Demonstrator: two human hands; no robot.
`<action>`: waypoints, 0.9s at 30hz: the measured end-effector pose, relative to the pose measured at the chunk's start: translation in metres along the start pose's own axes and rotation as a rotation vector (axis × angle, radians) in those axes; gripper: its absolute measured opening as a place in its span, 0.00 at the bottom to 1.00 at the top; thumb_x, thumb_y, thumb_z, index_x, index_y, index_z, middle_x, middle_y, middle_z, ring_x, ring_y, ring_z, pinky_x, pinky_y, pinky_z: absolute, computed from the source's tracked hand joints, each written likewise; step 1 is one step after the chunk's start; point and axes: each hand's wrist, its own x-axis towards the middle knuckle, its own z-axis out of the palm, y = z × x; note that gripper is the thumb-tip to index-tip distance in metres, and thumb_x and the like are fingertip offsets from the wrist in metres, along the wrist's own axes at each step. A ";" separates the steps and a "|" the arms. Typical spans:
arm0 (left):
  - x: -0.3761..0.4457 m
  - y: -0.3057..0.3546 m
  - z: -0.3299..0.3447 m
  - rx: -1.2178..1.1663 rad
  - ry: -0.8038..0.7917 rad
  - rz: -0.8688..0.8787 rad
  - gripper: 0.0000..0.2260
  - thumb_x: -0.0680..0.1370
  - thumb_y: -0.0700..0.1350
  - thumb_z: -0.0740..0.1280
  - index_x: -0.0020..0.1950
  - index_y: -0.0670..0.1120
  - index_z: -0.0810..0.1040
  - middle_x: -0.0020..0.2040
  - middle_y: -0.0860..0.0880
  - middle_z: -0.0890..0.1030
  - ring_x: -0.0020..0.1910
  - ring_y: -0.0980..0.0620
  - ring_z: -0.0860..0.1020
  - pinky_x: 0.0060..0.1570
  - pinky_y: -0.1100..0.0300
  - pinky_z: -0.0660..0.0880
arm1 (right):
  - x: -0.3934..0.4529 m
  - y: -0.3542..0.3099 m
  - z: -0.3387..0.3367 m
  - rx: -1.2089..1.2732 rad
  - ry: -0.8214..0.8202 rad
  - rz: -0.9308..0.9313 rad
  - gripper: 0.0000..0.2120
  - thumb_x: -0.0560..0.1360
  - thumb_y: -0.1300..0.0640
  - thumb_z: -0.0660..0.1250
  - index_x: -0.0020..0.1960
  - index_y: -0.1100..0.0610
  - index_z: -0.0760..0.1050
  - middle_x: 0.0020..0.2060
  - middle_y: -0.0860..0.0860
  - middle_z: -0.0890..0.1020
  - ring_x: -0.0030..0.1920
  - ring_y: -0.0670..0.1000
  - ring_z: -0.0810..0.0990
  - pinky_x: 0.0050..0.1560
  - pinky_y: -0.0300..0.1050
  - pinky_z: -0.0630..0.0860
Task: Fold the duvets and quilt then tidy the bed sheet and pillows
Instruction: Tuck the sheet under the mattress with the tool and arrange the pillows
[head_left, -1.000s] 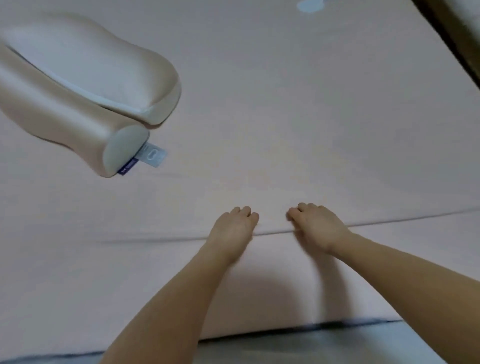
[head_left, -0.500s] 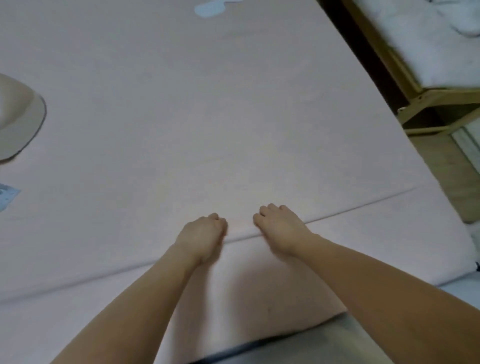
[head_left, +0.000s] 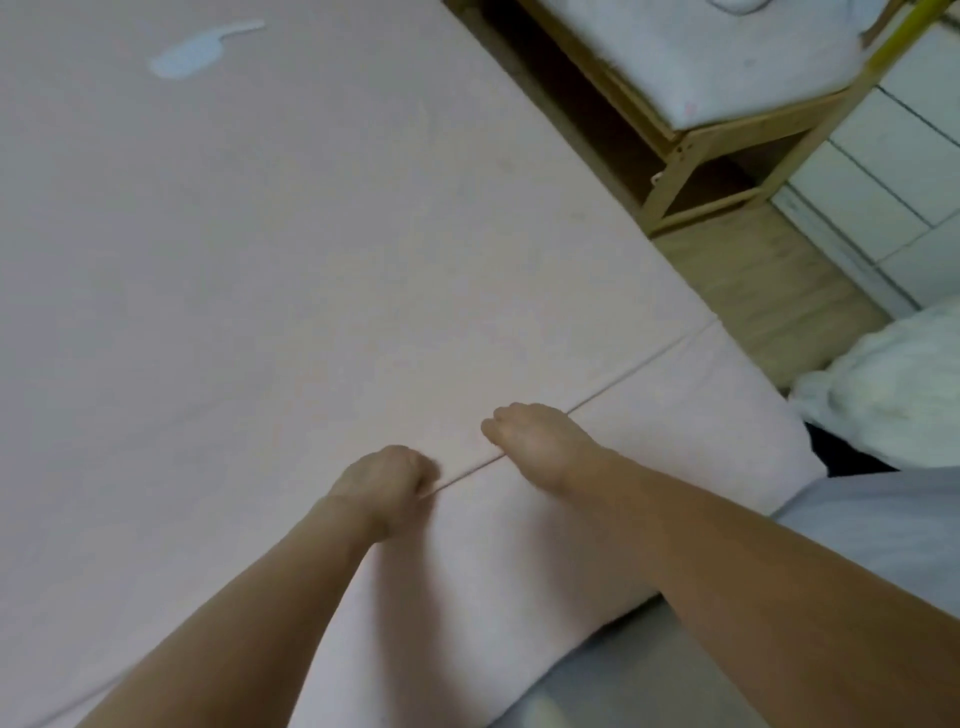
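Stretching flat across the bed, a pale pink fitted bed sheet (head_left: 311, 249) is lying smooth — both hands sitting on its near edge seam. Left hand (head_left: 382, 480) and right hand (head_left: 537, 441) are curling onto that seam, though I cannot tell if they are gripping it. Beyond the right bed edge, a light wooden frame (head_left: 696, 156) and white bundled bedding (head_left: 883, 384) are crowding the floor gap.

The pink bed sheet (head_left: 260, 291) lies flat and open, broken only by a small blue patch (head_left: 192, 52) far off. To the right, a wooden frame (head_left: 691, 150), white drawers (head_left: 883, 171) and white bedding (head_left: 893, 389) crowd the floor strip (head_left: 769, 291).
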 end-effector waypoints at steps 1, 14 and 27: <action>0.007 0.011 -0.003 -0.039 0.015 -0.013 0.06 0.73 0.39 0.61 0.41 0.50 0.70 0.40 0.52 0.72 0.46 0.45 0.76 0.44 0.57 0.71 | -0.004 0.013 -0.002 -0.012 0.016 0.020 0.14 0.76 0.68 0.54 0.59 0.60 0.69 0.56 0.58 0.73 0.57 0.59 0.71 0.51 0.50 0.65; 0.112 0.119 -0.021 0.015 0.134 0.059 0.12 0.81 0.45 0.56 0.63 0.49 0.70 0.61 0.48 0.73 0.58 0.45 0.75 0.52 0.54 0.72 | -0.049 0.194 0.002 -0.066 -0.025 0.347 0.18 0.73 0.72 0.55 0.60 0.59 0.67 0.57 0.56 0.70 0.57 0.56 0.70 0.50 0.47 0.66; 0.292 0.291 -0.051 -0.160 0.258 0.010 0.14 0.83 0.50 0.55 0.58 0.47 0.77 0.51 0.46 0.76 0.53 0.45 0.76 0.51 0.55 0.71 | -0.028 0.369 0.061 0.067 0.067 0.021 0.22 0.68 0.60 0.44 0.45 0.63 0.76 0.39 0.60 0.76 0.41 0.61 0.77 0.36 0.52 0.75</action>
